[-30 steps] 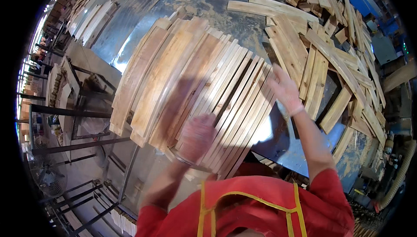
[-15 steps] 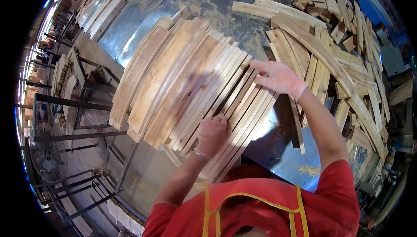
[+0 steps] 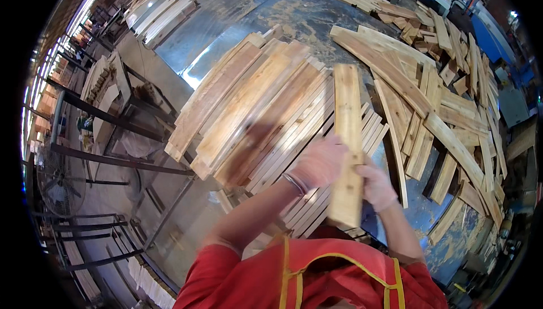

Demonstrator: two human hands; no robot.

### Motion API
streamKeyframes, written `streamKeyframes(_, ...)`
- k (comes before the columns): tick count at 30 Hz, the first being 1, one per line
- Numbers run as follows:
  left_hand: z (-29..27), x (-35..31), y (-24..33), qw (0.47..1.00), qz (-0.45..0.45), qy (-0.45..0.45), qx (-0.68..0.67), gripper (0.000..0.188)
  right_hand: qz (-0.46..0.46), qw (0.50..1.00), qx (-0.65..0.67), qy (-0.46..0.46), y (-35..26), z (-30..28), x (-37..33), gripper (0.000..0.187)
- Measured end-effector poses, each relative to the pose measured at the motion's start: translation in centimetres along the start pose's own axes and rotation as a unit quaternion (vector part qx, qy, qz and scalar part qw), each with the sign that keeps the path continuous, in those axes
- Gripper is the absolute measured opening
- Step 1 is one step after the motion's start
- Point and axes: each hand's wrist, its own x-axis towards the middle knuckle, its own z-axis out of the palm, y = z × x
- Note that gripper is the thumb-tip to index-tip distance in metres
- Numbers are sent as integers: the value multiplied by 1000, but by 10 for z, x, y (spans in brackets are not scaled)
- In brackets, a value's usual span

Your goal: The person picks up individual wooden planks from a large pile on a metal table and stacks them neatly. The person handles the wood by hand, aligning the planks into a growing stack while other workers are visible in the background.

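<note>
A flat wooden board [image 3: 347, 111] with a few dark knots stands lengthwise before me, lifted over the stacked boards. My right hand [image 3: 376, 185], in a pale pinkish glove, grips its right edge with the fingers closed. On the left edge is my left hand [image 3: 320, 162], gloved too and somewhat blurred, its fingers closed against the board. Beneath and to the left lies a row of wooden boards [image 3: 249, 117], some flat and several on edge. Narrow slats [image 3: 308, 210] show under my left wrist.
A jumbled heap of boards [image 3: 418, 116] covers the right of the metal table [image 3: 294, 26]. Another stack [image 3: 164, 20] sits at the far left. A dark metal frame [image 3: 121, 164] and a fan [image 3: 59, 193] stand left of the table.
One board has come up out of the row and is now held upright lengthwise in both hands. My right hand moved down toward me; my left hand moved right. The view shifted.
</note>
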Motion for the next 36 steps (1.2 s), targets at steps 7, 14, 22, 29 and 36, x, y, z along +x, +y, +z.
streamKeyframes(7,40,-44,-55,945,-236,82,-212,79,-6,998,-19,-55,100,10,50,77)
streamKeyframes(14,8,-88,-123,955,-231,168,80,59,-103,900,-397,147,-20,-53,68,85)
streamKeyframes(22,66,-48,-26,984,-141,39,101,56,-113,555,-802,189,-119,-96,189,59)
streamKeyframes(29,89,5,-17,966,-249,67,2,28,-119,845,-498,157,-124,-44,72,69)
streamKeyframes(36,-58,27,-45,935,-294,112,-162,31,68,862,-494,88,20,-143,11,94)
